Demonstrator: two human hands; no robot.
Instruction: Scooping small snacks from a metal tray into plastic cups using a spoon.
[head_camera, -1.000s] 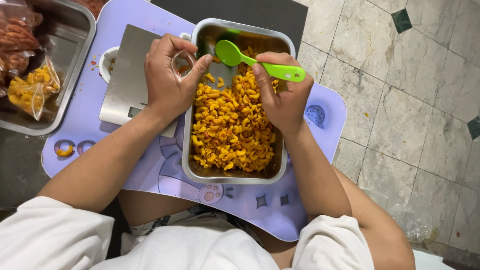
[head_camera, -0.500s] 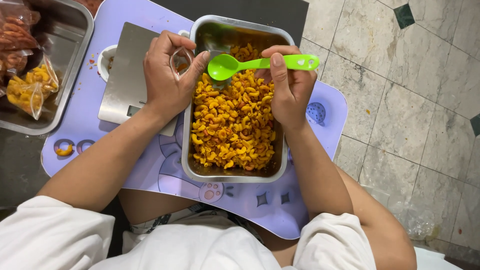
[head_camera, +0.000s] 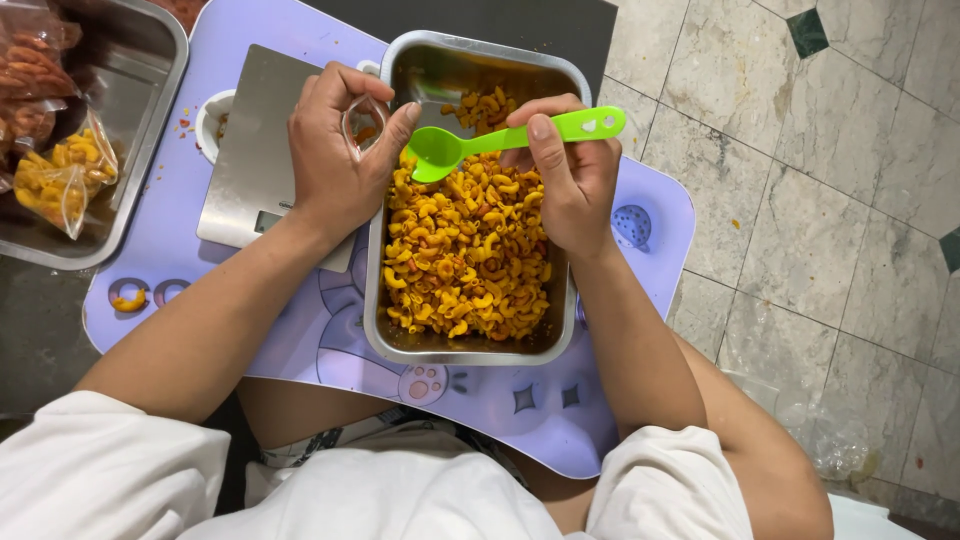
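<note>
Under both hands sits a steel tray (head_camera: 470, 345) of orange curled snacks (head_camera: 465, 255). The right hand (head_camera: 570, 180) pinches a glossy green plastic spoon (head_camera: 500, 140). The left hand (head_camera: 335, 150) curls its fingers around a small clear bag (head_camera: 362, 120). Left of its fingers lies a flat steel scale (head_camera: 250, 150); farther left, a filled clear packet (head_camera: 62, 182).

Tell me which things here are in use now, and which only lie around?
In use: right hand holding green spoon; left hand holding clear bag; macaroni in steel tray.

Lying about: scale, filled bags, second tray.
</note>
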